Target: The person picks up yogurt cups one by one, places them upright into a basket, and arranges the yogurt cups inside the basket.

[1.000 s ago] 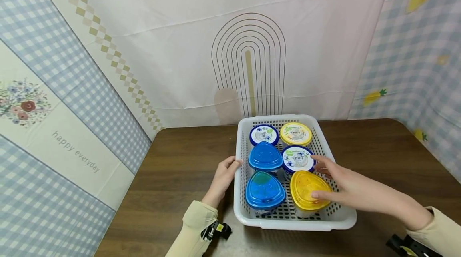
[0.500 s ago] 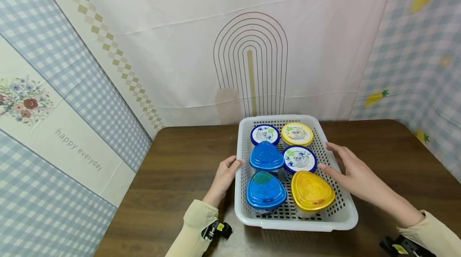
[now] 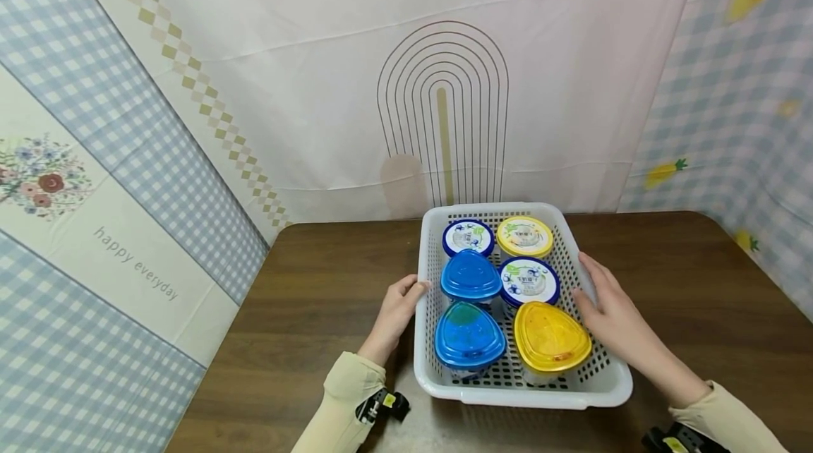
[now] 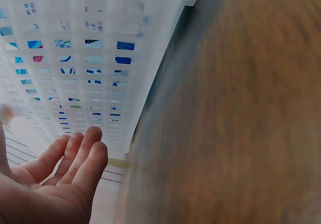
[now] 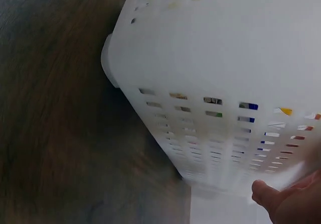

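A white perforated plastic basket (image 3: 441,391) stands on the table, holding several lidded tubs. At its left rim is my left hand (image 3: 394,315), thumb at the rim and fingers outside; the left wrist view shows these fingers (image 4: 90,166) bent beside the holed wall. My right hand (image 3: 612,312) holds the opposite rim, thumb over the edge and fingers along the outer side. Inside are two tubs with plain blue lids (image 3: 470,336), one with a yellow lid (image 3: 551,339), two with blue-edged printed lids (image 3: 529,281) and one with a yellow-edged printed lid (image 3: 524,236).
The brown wooden table (image 3: 330,284) extends on both sides of the basket. Behind it hangs a pale cloth (image 3: 305,86) with a line-arch print. Checked cloth (image 3: 705,114) covers the right side and more hangs at the left.
My right hand has drawn back from over the yellow lid and moved outward to the basket's right rim. The left hand stays at the left rim; the tubs keep their places.
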A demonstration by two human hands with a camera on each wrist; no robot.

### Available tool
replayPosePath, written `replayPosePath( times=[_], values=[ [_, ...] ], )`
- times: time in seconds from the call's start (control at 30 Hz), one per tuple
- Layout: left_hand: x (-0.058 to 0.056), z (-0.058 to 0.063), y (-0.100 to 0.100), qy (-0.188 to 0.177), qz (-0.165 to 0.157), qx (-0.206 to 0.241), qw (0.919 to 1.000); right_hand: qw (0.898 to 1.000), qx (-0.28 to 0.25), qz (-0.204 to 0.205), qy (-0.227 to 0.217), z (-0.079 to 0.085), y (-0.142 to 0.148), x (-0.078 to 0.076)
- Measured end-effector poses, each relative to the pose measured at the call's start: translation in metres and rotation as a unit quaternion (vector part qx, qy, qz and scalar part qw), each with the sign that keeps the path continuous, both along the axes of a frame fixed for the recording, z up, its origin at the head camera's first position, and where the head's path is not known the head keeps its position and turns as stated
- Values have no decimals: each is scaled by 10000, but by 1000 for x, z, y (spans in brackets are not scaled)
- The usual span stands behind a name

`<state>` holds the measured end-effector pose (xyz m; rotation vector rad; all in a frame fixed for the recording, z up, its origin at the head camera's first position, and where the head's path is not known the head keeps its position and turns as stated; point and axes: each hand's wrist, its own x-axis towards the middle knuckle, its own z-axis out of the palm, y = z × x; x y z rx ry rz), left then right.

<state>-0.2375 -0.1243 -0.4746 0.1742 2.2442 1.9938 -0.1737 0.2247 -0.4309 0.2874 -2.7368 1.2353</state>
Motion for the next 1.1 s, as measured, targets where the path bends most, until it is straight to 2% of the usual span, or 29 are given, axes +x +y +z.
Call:
replayPosePath(
  times=[0.3,0.9,1.1],
  values=[
    [2,3,-1,5,1,43,10000,9998,-133,-68,149,-2,-3,1],
    [2,1,1,11,30,41,10000,9993,-325,-158,80,-2,-5,5],
    [20,33,4,-30,-24,-14,10000,9993,-321,-183,79,-1,-6,6]
  ],
)
